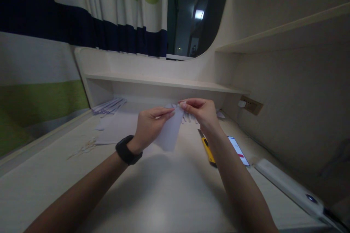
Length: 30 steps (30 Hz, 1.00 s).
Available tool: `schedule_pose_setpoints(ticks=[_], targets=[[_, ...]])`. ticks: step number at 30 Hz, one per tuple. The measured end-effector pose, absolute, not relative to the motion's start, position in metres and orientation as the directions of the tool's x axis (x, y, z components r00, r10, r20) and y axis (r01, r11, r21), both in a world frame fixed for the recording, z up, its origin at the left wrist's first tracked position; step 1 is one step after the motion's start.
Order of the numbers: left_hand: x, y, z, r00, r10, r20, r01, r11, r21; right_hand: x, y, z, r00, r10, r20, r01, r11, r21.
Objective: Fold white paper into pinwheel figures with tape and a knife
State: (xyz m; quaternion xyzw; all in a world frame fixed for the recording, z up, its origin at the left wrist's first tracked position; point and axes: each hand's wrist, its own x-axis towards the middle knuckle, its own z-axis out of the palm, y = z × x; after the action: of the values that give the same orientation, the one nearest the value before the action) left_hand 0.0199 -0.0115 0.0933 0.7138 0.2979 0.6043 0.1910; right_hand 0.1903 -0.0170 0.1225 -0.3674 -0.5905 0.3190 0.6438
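Open run of desk (169, 196) nearest the person, nothing lying on it. Right of that patch: yellow utility knife (207, 150) and phone (238, 150) side by side, then a long white bar-shaped device (290, 185) along the wall side, possibly a lamp, too dim to tell. Left of the patch: loose paper sheets (115, 123) and thin paper scraps (84, 147). Beyond it, a low shelf (164, 82) caps the headroom at the back; a wall socket (250, 105) sticks out at the right.

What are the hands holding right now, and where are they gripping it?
Both hands hold one white paper piece above the desk: left hand pinches its upper left edge, right hand its top end.
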Motion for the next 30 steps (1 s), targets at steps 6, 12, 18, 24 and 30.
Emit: schedule_pose_setpoints(ticks=[6,12,18,24,30], targets=[[0.021,-0.012,0.094,0.094,0.712,0.695,0.135,-0.701,0.700,0.189,-0.017,0.120,0.100,0.849,0.519,0.107,0.509,-0.854],[0.023,-0.019,0.098,0.117,0.765,0.634,0.078,-0.643,0.762,0.189,-0.018,0.121,0.157,0.846,0.510,0.125,0.495,-0.860],[0.023,-0.021,0.099,0.111,0.820,0.561,0.030,-0.567,0.823,0.194,-0.020,0.123,-0.072,0.880,0.470,0.231,0.473,-0.850],[0.025,-0.019,0.097,0.117,0.843,0.526,0.011,-0.531,0.848,0.196,-0.017,0.119,-0.005,0.882,0.471,0.290,0.452,-0.844],[0.027,-0.017,0.094,0.113,0.868,0.484,-0.021,-0.485,0.874,0.193,-0.014,0.106,-0.047,0.934,0.355,0.200,0.357,-0.912]])
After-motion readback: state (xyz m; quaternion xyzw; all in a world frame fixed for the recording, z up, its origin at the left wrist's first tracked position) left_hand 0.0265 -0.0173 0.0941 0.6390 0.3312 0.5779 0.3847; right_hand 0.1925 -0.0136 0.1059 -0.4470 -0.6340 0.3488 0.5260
